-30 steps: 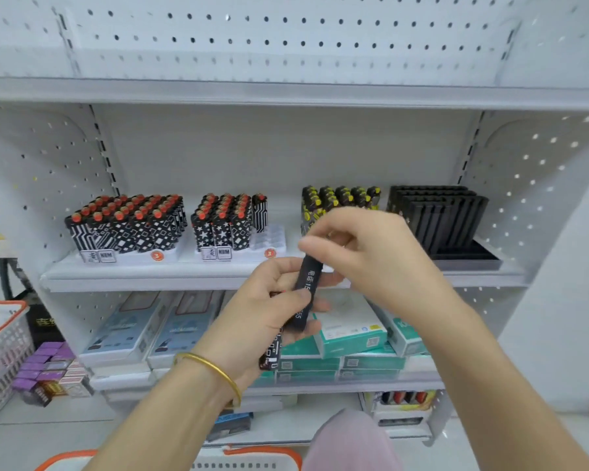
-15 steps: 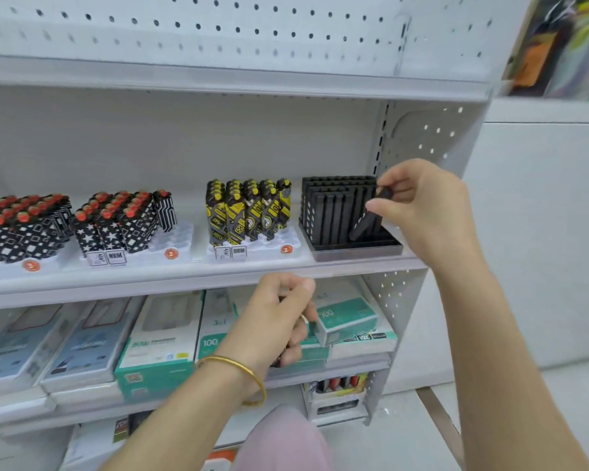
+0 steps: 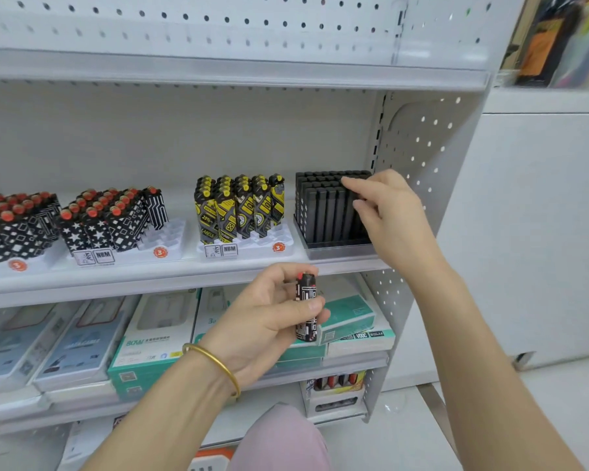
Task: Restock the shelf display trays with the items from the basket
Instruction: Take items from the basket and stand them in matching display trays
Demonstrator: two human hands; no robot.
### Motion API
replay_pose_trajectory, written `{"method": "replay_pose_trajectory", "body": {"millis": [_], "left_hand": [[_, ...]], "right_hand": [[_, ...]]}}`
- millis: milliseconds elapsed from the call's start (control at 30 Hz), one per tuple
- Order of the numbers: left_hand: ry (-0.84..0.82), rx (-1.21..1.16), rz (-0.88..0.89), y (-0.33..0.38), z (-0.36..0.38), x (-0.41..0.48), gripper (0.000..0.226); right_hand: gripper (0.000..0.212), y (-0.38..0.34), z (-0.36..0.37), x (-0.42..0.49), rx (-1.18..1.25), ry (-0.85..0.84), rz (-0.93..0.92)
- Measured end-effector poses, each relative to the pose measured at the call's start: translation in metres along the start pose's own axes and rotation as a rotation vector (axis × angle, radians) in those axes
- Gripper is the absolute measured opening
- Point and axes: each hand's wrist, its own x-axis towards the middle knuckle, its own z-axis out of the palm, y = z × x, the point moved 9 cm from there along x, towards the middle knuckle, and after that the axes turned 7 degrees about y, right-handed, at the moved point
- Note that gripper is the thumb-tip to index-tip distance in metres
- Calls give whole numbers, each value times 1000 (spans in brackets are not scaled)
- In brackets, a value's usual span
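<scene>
Below the shelf edge, the left hand holds 1 patterned lighter upright, fingers clamped around it. Above the shelf edge, the right hand touches the black lighters in their tray, fingers loosely curled, gripping nothing visible.

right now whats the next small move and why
Probably bring the lighter in the left hand up to the star-pattern tray, whose front slots are bare. Its black, white and red print looks like that tray's stock, and the right hand seems done at the black tray.
</scene>
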Motion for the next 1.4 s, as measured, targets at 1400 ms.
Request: {"method": "replay_pose_trajectory", "body": {"millis": [1400], "left_hand": [[718,1784,1018,112,-115,-54,39]], "right_hand": [[22,-199,179,53,-193,-513,-306]]}}
